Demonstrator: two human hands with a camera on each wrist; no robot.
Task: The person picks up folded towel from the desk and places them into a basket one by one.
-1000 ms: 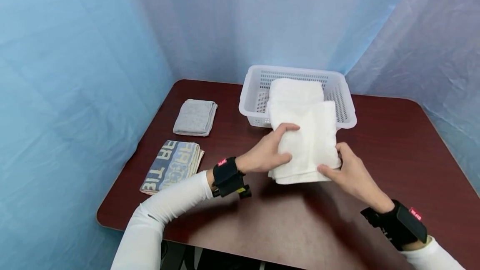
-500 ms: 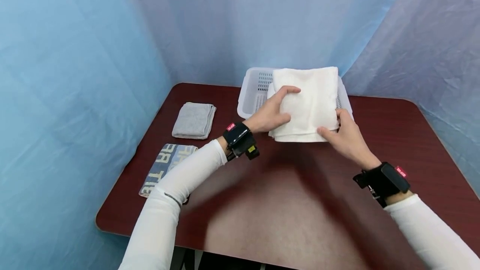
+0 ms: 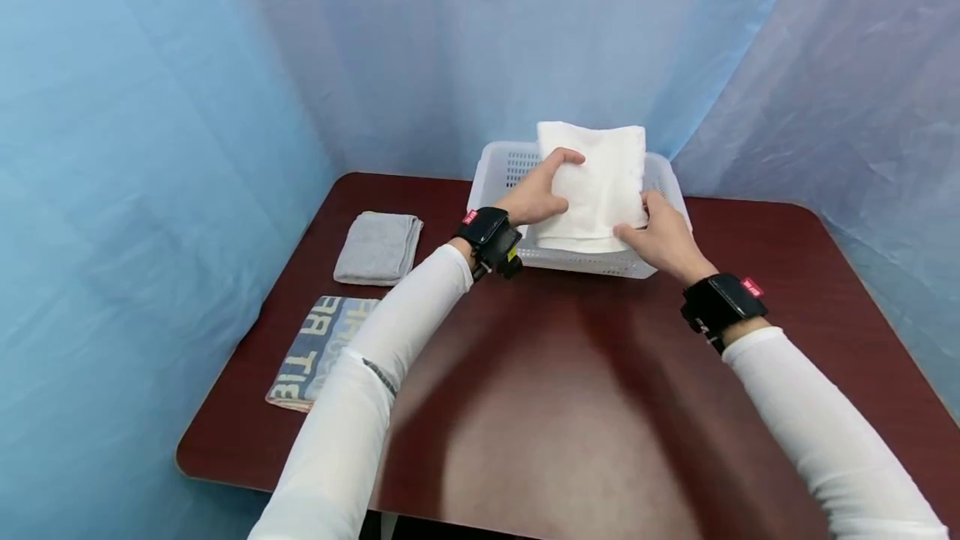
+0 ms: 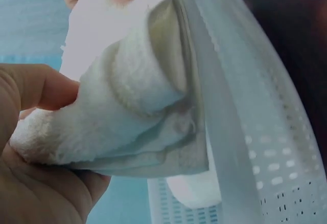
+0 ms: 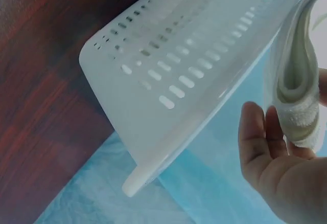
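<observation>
A folded white towel point(image 3: 600, 190) is held over the white plastic basket point(image 3: 504, 158) at the back of the table. My left hand point(image 3: 536, 190) grips its left side, thumb on top and fingers underneath; the left wrist view shows the towel's folded layers point(image 4: 138, 91) between them. At the near right corner my right hand point(image 3: 663, 236) pinches the towel, fingers behind the fold point(image 5: 299, 101) in the right wrist view. Below the held towel, another white piece of cloth point(image 4: 196, 188) shows inside the basket.
To the left on the dark red table point(image 3: 540, 407) lies a folded grey towel point(image 3: 377, 247). A blue and cream patterned towel point(image 3: 318, 348) sits nearer, partly covered by my left sleeve. Blue sheeting point(image 3: 480, 48) hangs behind the table and along its left side.
Both hands have carried the folded white towel away from me, from the basket's near edge to over its middle. The grey and patterned towels have stayed on the table.
</observation>
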